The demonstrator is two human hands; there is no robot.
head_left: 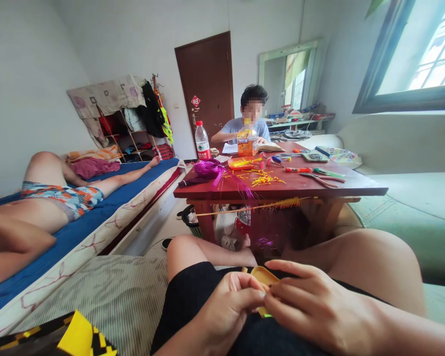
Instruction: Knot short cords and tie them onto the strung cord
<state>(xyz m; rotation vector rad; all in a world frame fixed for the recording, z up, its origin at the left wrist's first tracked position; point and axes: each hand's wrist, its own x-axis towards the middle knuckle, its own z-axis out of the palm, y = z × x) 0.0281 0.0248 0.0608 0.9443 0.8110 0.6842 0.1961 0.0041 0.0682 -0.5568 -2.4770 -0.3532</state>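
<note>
Nearest, low down on the near side of the red surface [289, 187]: left hand [228, 304] and right hand [315, 301] over the lap, fingers narrow, tips meeting. Too hidden to tell if shut tight or around some tiny thing. Yellow tray [264, 275] also on the near side of the surface, just behind and under the fingers. Best done with a light pinch — one hand firm, the other making tiny moves. Good to work right above the tray, to catch dropped bits, and to tip the fingers a little for a better look.

Next, along the near edge of the surface, a bit lower: thin stick with yellow bits [282, 203]. Best to mind the knees there.

On the surface, left part: shiny purple strands [209, 169], some over the near edge — easy to snag. Middle: loose yellow sticks [269, 180]. Right: pliers [317, 178]. Past the far edge of the surface: a person [254, 116].
</note>
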